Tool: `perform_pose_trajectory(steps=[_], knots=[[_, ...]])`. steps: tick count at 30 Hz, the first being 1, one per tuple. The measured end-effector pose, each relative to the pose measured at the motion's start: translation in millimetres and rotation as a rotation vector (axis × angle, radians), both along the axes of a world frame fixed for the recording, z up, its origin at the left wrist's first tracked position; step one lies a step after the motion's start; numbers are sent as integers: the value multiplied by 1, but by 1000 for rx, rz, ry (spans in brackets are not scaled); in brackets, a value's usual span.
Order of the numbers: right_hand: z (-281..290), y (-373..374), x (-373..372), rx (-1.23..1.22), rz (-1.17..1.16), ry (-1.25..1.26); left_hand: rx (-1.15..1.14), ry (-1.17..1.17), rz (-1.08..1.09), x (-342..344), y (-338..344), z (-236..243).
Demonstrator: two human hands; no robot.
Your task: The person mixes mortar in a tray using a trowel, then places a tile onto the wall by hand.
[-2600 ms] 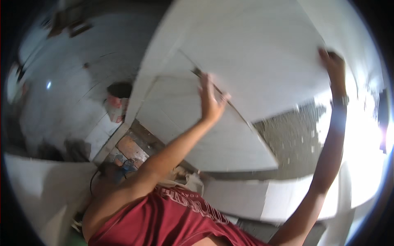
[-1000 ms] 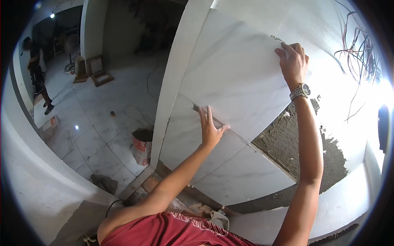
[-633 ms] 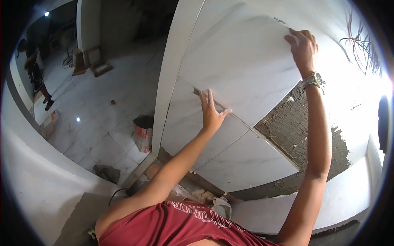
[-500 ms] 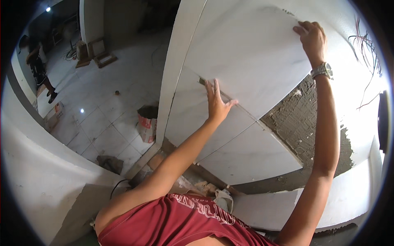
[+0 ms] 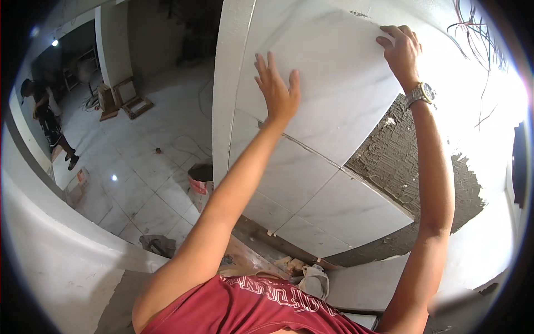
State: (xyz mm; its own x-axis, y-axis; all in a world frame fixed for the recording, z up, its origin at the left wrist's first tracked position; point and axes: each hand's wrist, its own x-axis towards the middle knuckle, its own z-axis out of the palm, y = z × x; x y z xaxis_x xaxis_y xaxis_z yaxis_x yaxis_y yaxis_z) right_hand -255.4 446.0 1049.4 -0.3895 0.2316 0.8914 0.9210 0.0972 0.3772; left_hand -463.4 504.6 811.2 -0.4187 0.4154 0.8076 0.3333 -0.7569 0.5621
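Note:
A large white marbled wall tile [image 5: 334, 94] stands on the wall above a row of similar tiles [image 5: 311, 161]. My left hand [image 5: 280, 94] is open, its fingers spread over the left part of the tile's face. My right hand [image 5: 401, 50], with a watch [image 5: 421, 93] on its wrist, grips the tile's upper right corner with bent fingers at the edge and thumb by the face; the fingertips' exact contact is hard to see. A narrow joint [image 5: 311, 148] runs under the tile. Ridged grey mortar [image 5: 389, 156] is bare to its right.
Loose wires [image 5: 481, 42] hang from the wall at upper right. Rubble and a pale bag [image 5: 314, 281] lie at the wall's foot. Beyond the wall edge, an open sack [image 5: 200, 178], wooden frames [image 5: 136, 106] and a standing person [image 5: 50, 119] are on the tiled floor.
My left hand has moved up from the joint at the tile's lower edge onto its face. My right hand stays at the upper right corner. The view has shifted slightly.

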Motion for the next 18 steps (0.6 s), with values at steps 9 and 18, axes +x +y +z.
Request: perform_pose_trajectory(steps=[9,18], knots=[[-10,-7,3,109,67,31,-401,-28,171,23,26,-116],[0,2,16,-122,-40,200,-376,-14,265,26,41,-135]])
